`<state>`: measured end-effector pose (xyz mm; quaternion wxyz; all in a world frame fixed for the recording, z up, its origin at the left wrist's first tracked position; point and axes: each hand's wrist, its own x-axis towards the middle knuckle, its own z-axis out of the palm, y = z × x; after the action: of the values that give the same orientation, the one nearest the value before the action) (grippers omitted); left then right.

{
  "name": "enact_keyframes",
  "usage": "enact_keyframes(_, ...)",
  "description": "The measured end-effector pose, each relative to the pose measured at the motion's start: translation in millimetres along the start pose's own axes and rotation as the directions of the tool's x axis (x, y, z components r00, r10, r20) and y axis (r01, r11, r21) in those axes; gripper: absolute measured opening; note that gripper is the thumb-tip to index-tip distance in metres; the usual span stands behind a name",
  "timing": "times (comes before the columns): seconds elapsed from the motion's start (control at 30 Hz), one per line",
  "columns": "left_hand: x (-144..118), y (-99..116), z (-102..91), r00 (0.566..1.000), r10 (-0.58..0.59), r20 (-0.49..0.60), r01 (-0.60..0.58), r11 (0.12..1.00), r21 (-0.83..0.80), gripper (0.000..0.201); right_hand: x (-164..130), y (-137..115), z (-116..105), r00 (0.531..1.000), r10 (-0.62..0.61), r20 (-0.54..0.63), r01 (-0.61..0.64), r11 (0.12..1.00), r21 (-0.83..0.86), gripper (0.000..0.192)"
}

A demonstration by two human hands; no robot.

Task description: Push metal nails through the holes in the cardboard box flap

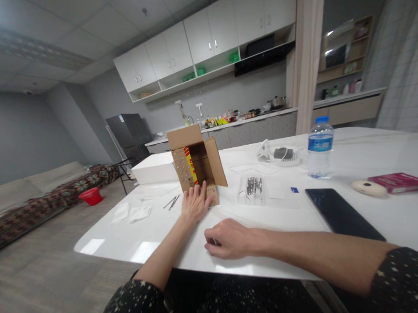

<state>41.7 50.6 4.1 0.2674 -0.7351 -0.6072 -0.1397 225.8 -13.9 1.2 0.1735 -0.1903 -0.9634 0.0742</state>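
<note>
Left hand (194,205) flat, fingers together, pressing lower flap of open cardboard box (197,162) lying on its side on white table (363,153). Right hand (227,238) curled loosely, knuckles up, resting near table edge; whether it pinches anything, cannot tell. Clear tray of metal bits (253,188) right of box.

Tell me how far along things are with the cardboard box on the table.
Done: the cardboard box lies on its side with its flaps open, and two thin metal pins lie loose beside it. In hand: the left hand rests flat on the lower flap, while the right hand is curled on the table; whether it holds anything is unclear. Left: the metal parts in the clear tray sit untouched.
</note>
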Motion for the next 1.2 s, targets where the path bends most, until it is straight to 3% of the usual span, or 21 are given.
enact_keyframes(0.13, 9, -8, -16.6, 0.994, 0.094, -0.047, -0.094, 0.996, 0.009, 0.058, 0, 0, 0, 1.0, 0.006, 0.007, -0.006, 1.0, 0.004, 0.024)
enact_keyframes(0.27, 9, -24, -37.5, 0.979, 0.19, -0.069, -0.194, 0.98, -0.052, 0.039, 0, 1, 0, 1.0, 0.007, 0.006, -0.007, 1.0, 0.011, 0.025)
enact_keyframes(0.43, -21, -37, -46.1, 0.934, 0.327, 0.146, -0.294, 0.932, -0.212, 0.024, -1, 2, 1, 1.0, -0.006, -0.01, 0.006, 1.0, 0.017, 0.025)
enact_keyframes(0.63, -50, -40, -45.0, 0.936, 0.212, 0.283, -0.142, 0.959, -0.247, 0.023, -1, 2, 1, 1.0, 0.002, -0.006, -0.002, 1.0, 0.02, 0.024)
enact_keyframes(0.83, -43, -40, -38.2, 0.927, 0.113, 0.359, -0.032, 0.974, -0.225, 0.019, 0, 0, 0, 1.0, 0.001, -0.001, -0.001, 1.0, 0.003, 0.026)
enact_keyframes(0.93, -41, -38, -33.9, 0.917, 0.103, 0.385, -0.045, 0.987, -0.156, 0.022, 0, 0, -1, 1.0, 0.004, 0.004, -0.004, 1.0, -0.001, 0.025)
enact_keyframes(1.1, -33, -39, -34.2, 0.936, 0.109, 0.335, -0.046, 0.981, -0.191, 0.02, 0, 1, -1, 1.0, -0.003, -0.022, 0.004, 1.0, 0.014, 0.025)
enact_keyframes(1.2, -14, -43, -38.5, 0.981, 0.063, 0.181, -0.006, 0.953, -0.302, 0.019, 0, 1, -1, 1.0, 0.006, -0.01, -0.005, 1.0, 0.016, 0.025)
